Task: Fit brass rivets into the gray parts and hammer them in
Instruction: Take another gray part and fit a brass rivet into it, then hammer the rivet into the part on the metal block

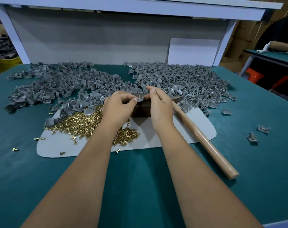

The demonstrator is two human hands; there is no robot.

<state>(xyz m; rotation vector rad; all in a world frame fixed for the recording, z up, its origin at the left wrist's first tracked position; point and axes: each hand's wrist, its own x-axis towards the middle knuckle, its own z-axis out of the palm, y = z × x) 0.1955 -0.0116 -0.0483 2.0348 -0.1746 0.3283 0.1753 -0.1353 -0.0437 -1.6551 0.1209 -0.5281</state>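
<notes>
Over the dark block (pixel 140 111), the left hand (pixel 118 106) and right hand (pixel 159 104) pinch one gray part (pixel 140 99), a brass rivet (pixel 139 96) standing upright in it; just right of the block lies the hammer (pixel 204 139).

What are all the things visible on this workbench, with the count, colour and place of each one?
gray plastic parts: hundreds, gray, two heaps across the far side of the table
small brass rivets: many, gold, pile on the mat's left
pale gray mat: one, centre of the green table
dark block: one, brown, between the hands
wooden-handled hammer: one, tan, lying right of the hands
left hand: fingers pinch a gray part with a rivet
right hand: fingers pinch the same part
</notes>
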